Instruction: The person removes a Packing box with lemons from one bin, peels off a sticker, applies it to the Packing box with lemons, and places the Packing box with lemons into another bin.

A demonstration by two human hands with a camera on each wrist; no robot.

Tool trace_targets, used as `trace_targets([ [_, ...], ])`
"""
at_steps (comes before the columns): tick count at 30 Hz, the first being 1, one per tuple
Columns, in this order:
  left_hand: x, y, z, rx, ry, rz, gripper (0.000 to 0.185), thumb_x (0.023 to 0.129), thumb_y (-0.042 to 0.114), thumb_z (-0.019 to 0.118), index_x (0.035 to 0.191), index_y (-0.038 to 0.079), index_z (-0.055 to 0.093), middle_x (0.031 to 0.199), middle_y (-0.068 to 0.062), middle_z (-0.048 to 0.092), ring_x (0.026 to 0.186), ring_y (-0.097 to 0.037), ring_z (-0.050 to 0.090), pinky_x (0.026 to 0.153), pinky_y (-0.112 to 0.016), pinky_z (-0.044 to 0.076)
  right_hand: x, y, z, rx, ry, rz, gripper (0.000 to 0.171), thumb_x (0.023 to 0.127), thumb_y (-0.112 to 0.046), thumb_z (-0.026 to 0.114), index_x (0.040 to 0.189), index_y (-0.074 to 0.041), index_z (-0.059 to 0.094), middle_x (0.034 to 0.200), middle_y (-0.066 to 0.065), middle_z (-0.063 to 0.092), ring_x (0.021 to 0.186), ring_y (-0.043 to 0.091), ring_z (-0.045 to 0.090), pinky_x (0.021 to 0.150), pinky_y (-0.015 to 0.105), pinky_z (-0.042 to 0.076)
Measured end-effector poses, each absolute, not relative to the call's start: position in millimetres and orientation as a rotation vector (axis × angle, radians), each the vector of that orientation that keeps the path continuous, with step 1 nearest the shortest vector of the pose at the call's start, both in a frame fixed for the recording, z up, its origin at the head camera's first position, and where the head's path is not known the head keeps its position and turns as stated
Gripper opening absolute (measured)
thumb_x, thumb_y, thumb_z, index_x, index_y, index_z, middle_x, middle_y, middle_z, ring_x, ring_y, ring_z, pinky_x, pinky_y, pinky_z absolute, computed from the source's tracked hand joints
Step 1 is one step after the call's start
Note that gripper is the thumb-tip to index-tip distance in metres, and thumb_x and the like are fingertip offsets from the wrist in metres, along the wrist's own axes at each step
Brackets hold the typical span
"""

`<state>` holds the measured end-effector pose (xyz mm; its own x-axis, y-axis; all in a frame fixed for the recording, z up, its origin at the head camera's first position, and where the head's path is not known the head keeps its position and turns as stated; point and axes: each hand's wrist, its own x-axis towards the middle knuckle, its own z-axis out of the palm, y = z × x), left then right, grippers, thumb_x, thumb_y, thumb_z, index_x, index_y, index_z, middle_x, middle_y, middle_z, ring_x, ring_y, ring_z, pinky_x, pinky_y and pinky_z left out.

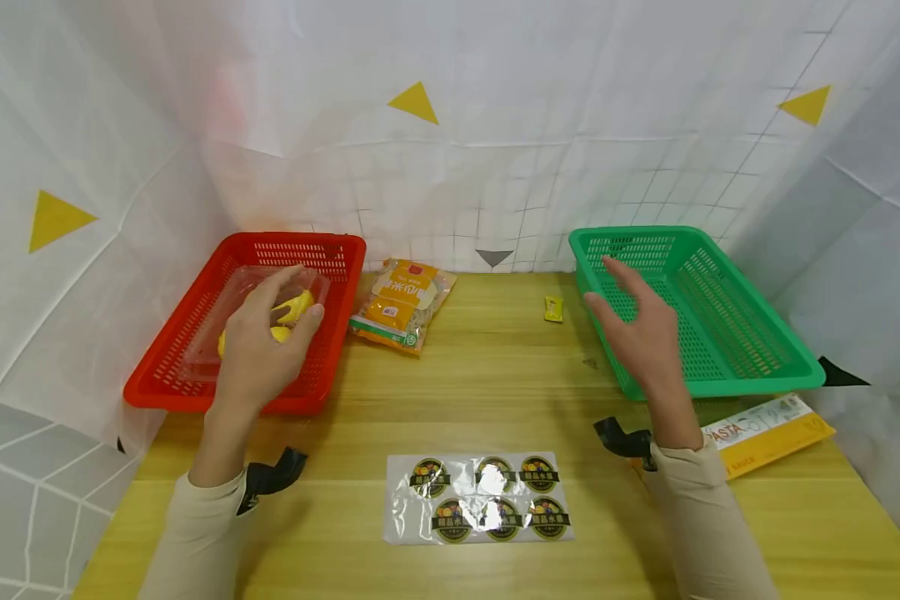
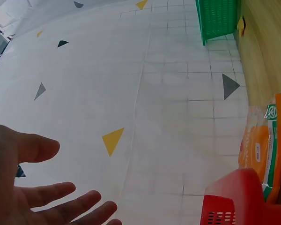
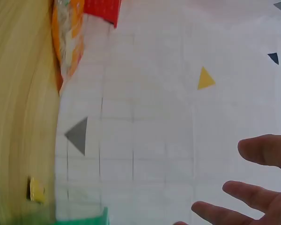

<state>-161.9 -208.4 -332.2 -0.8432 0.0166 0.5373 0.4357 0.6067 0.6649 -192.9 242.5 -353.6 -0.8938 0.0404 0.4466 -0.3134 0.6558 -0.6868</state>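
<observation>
My left hand (image 1: 264, 350) is raised over the red basket (image 1: 330, 367), fingers spread and nothing in it. Inside that basket lies a clear plastic box (image 1: 228, 300) with yellow fruit (image 1: 297, 308) in it, partly hidden behind the hand. On the other side, my right hand (image 1: 648, 337) hovers by the left rim of the green basket (image 1: 750, 387), its thumb and fingers apart and holding nothing. The left wrist view shows the left hand (image 2: 51, 187) with straight, relaxed fingers; in the right wrist view the right hand (image 3: 257, 187) looks the same.
An orange food bag (image 1: 401, 304) lies beside the red basket. A small yellow packet (image 1: 553, 308) sits left of the green basket. At the table's front is a sheet of round stickers (image 1: 468, 479). A pasta box (image 1: 783, 437) lies under the right forearm's side. White curtains enclose the table.
</observation>
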Motion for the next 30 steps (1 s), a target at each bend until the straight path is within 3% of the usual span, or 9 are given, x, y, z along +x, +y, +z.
trace_targets([
  [1,-160,-210,-333,-0.353,-2.335,-1.222,0.050,0.101,0.025,0.069,0.148,0.014,0.057,0.138,-0.004,0.063,0.123,-0.029,0.062,0.100,-0.049,0.053,-194,240,-353,0.228,-2.454,1.189,0.061,0.104,-0.032,0.067,0.159,-0.022,0.045,0.155,0.013,0.050,0.112,0.043,0.062,0.094,0.063,0.047],
  [3,-155,-214,-333,-0.335,-2.313,-1.369,0.046,0.102,0.023,0.068,0.146,0.015,0.057,0.135,-0.003,0.064,0.121,-0.026,0.063,0.101,-0.039,0.052,-195,235,-351,0.257,-2.466,1.318,0.060,0.104,-0.029,0.067,0.159,-0.021,0.045,0.155,0.011,0.050,0.139,0.039,0.047,0.106,0.066,0.039],
  [7,-148,-219,-333,-0.275,-2.260,-1.616,0.044,0.104,0.019,0.066,0.146,0.014,0.056,0.134,-0.009,0.062,0.115,-0.022,0.064,0.097,-0.024,0.051,-200,224,-351,0.332,-2.471,1.490,0.059,0.105,-0.023,0.065,0.160,-0.018,0.043,0.152,0.013,0.053,0.135,0.037,0.052,0.105,0.063,0.042],
  [14,-136,-232,-348,-0.165,-2.169,-1.810,0.038,0.105,0.018,0.065,0.141,0.010,0.059,0.132,-0.016,0.063,0.112,-0.020,0.067,0.091,-0.024,0.055,-202,197,-352,0.406,-2.479,1.713,0.058,0.105,-0.024,0.065,0.158,-0.015,0.044,0.149,0.015,0.056,0.134,0.033,0.054,0.110,0.058,0.041],
  [24,-113,-252,-376,0.221,-1.338,-2.233,0.025,0.103,0.001,0.062,0.124,-0.011,0.060,0.118,-0.023,0.065,0.100,-0.031,0.068,0.081,-0.032,0.061,-212,159,-357,0.532,-2.486,1.914,0.055,0.105,-0.023,0.066,0.155,-0.012,0.046,0.143,0.011,0.061,0.126,0.029,0.060,0.105,0.053,0.047],
  [30,-104,-263,-390,0.375,-0.966,-2.166,0.026,0.095,-0.015,0.063,0.118,-0.007,0.055,0.112,-0.022,0.059,0.091,-0.027,0.063,0.073,-0.027,0.060,-216,137,-356,0.598,-2.509,1.918,0.052,0.105,-0.024,0.066,0.153,-0.012,0.050,0.140,0.009,0.063,0.125,0.027,0.061,0.100,0.054,0.049],
])
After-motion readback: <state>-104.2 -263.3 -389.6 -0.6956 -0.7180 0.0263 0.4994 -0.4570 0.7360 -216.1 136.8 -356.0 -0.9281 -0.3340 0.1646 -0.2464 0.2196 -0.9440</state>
